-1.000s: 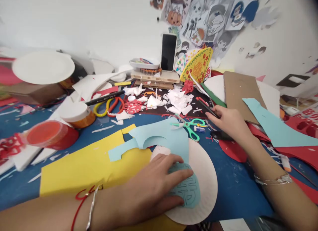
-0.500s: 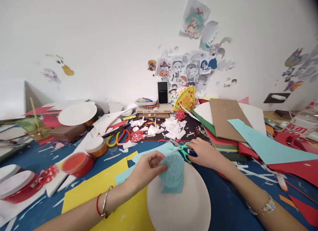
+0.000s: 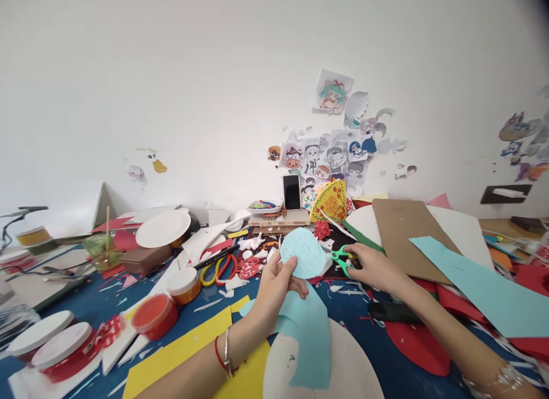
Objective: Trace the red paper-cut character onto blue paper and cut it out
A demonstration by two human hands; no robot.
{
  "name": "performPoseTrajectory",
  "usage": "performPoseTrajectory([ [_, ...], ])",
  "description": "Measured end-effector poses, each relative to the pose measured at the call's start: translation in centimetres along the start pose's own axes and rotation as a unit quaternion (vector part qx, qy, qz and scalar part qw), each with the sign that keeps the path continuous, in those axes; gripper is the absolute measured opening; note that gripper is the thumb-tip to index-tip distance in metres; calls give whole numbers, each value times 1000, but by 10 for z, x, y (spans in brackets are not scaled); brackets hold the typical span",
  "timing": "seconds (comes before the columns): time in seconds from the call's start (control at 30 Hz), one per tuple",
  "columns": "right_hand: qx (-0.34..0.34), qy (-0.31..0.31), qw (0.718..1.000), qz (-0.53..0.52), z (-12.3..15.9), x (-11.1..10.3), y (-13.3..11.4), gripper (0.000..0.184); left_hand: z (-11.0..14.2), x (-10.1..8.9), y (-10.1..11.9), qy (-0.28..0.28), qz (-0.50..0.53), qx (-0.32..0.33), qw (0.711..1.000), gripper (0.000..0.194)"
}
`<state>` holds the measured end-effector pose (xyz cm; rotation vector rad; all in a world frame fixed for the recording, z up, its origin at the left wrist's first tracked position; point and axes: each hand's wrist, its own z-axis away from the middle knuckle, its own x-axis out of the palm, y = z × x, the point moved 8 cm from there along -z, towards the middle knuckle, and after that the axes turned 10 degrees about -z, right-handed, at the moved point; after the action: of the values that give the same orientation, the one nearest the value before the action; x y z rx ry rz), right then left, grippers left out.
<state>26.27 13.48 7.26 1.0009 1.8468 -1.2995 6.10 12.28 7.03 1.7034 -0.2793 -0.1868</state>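
Observation:
Between the thumb and fingers of my left hand point(image 3: 281, 282) is a light blue round paper piece point(image 3: 303, 251) with pencil lines on it, held up facing me. My right hand point(image 3: 371, 266) grips green-handled scissors point(image 3: 342, 260); their blades point left at the paper's right edge and are partly hidden behind it. Below my hands, a light blue paper scrap point(image 3: 315, 336) with a curved cut edge lies over a white round plate point(image 3: 355, 370). Yellow paper point(image 3: 180, 350) lies under my left forearm.
Yellow and red scissors point(image 3: 219, 271) lie left of centre. Lidded tubs point(image 3: 153, 317) stand at the left. A phone point(image 3: 292, 192) leans near the wall. Brown cardboard point(image 3: 412, 233) and a large blue sheet point(image 3: 480, 290) are on the right.
My left hand has lifted the round blue paper up off the plate area. The scissors have come up in my right hand to the paper's edge. The camera view has tilted upward.

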Motion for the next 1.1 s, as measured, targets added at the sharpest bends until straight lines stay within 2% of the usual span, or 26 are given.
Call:
performPoseTrajectory([
  [0.1, 0, 44, 999, -26, 0, -4, 8, 32, 1, 3, -8, -7, 10, -5, 1000, 37],
  [0.17, 11, 63, 996, -58, 2, 1, 11, 35, 0, 0, -14, 3, 17, -9, 1000, 39],
  [0.23, 42, 42, 981, -183, 5, 16, 11, 41, -3, -3, -18, 19, 25, -8, 999, 39],
  [0.27, 62, 6, 956, -286, 8, 29, 8, 45, -4, -4, -18, 25, 29, -5, 999, 39],
  [0.33, 57, -79, 874, -477, 17, 53, -15, 54, -7, -4, -17, 31, 37, 7, 999, 38],
  [0.4, 47, -126, 850, -509, 29, 67, -38, 57, -10, -2, -14, 31, 41, 23, 998, 37],
  [0.43, 48, -159, 824, -542, 36, 74, -49, 57, -11, -1, -14, 30, 40, 29, 998, 36],
  [0.47, 52, -194, 813, -547, 42, 80, -57, 55, -12, 0, -15, 29, 38, 33, 998, 35],
  [0.5, 55, -193, 826, -527, 45, 82, -59, 52, -12, 0, -16, 28, 36, 34, 998, 34],
  [0.53, 54, -168, 858, -482, 46, 81, -55, 48, -13, -1, -18, 28, 33, 34, 998, 33],
  [0.6, 23, -39, 949, -312, 39, 61, -40, 35, -15, -5, -23, 29, 32, 28, 999, 32],
  [0.63, -4, 56, 978, -198, 37, 45, -33, 36, -16, -7, -25, 30, 34, 23, 999, 32],
  [0.67, -28, 133, 986, -95, 36, 32, -28, 35, -16, -9, -27, 31, 37, 19, 999, 31],
  [0.73, -56, 193, 979, 39, 33, 21, -20, 46, -17, -11, -30, 27, 43, 10, 999, 31],
  [0.83, -77, 234, 960, 130, 33, 10, -17, 53, -16, -6, -30, -16, 43, 0, 999, 31],
  [0.97, -87, 254, 955, 125, 40, 8, -30, 58, -8, 12, -31, -114, 13, -25, 993, 31],
  [1.1, -89, 259, 956, 102, 48, 11, -45, 54, 7, 33, -41, -212, -19, -64, 975, 30],
])
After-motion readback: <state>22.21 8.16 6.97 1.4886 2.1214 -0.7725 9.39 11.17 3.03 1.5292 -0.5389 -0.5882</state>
